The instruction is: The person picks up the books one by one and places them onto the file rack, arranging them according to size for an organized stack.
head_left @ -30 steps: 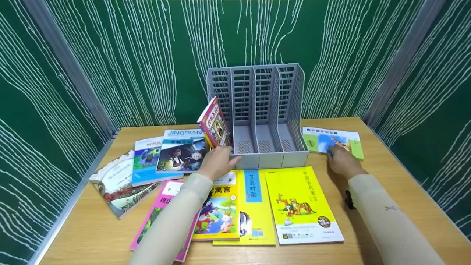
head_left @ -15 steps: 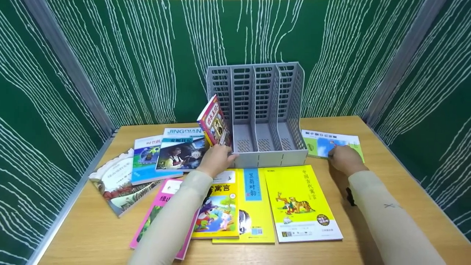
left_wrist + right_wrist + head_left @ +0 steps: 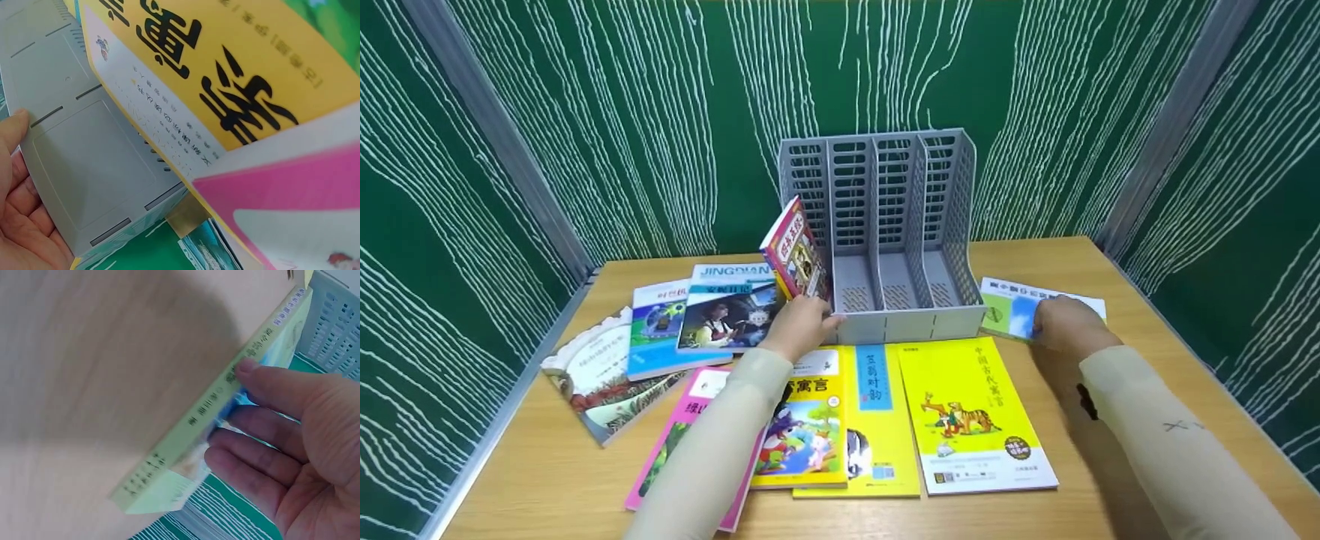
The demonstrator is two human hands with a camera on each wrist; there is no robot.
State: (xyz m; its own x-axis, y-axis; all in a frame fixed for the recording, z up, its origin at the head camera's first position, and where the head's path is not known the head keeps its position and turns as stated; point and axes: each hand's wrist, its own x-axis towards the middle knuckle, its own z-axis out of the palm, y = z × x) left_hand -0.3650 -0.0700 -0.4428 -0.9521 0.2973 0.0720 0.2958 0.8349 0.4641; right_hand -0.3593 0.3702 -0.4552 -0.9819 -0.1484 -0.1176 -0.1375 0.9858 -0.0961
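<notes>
In the head view my left hand (image 3: 802, 326) is at the front left corner of a grey magazine rack (image 3: 911, 324). The left wrist view shows its thumb on the rim of the rack (image 3: 95, 169), with the fingertips hidden behind the panel. A red-edged book (image 3: 799, 251) leans in the leftmost compartment, just beyond that hand. To the right of the rack, my right hand (image 3: 1072, 326) grips a green and blue paperback book (image 3: 1009, 311). In the right wrist view the thumb presses the pale green spine of the book (image 3: 208, 396), while the fingers lie against its cover.
Yellow books, including one with a tiger (image 3: 975, 412), lie before the rack. A pink book (image 3: 682, 442) is partly under the left forearm. Blue (image 3: 652, 337), dark (image 3: 727, 315) and white (image 3: 600, 367) books overlap at left. Green panels (image 3: 885, 60) enclose the wooden table (image 3: 540, 465).
My right hand has drawn the green and blue book slightly toward me and to the right, over the table. My left hand and the leaning red book have stayed put.
</notes>
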